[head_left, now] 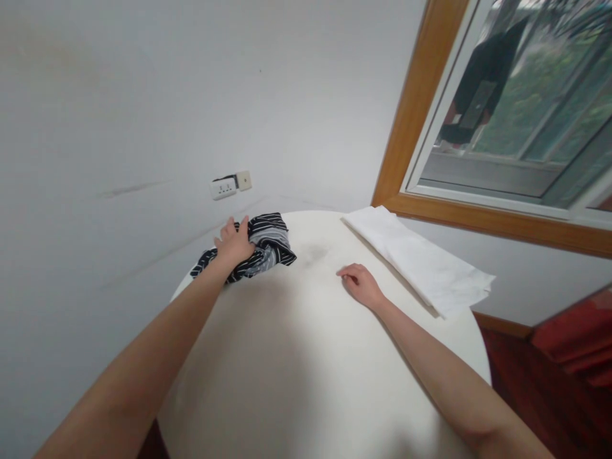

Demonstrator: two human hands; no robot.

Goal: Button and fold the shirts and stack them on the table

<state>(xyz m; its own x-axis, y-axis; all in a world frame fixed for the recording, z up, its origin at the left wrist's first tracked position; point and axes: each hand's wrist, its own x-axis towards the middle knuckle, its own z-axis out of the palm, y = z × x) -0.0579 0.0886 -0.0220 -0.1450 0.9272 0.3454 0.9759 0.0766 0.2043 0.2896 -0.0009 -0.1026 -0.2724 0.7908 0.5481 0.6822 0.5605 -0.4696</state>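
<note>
A crumpled black cloth with white stripes and a grey inner side (270, 237) lies at the far left of the round white table (306, 357). On top of it rests my left hand (235, 245), its fingers spread over the folds. How firmly the fingers press into the fabric cannot be made out. My right hand (362, 285) lies on the tabletop right of the middle, fingers loosely curled together, with nothing visible in them. It is nearest to a folded white sheet (421, 258), which lies apart from it along the table's right edge.
A pale wall (143, 95) borders the table at the left and back, with a white socket (223, 188) just above the tabletop. A wood-framed window (406, 153) stands at the right. Red fabric (578, 335) shows low on the right, beyond the table.
</note>
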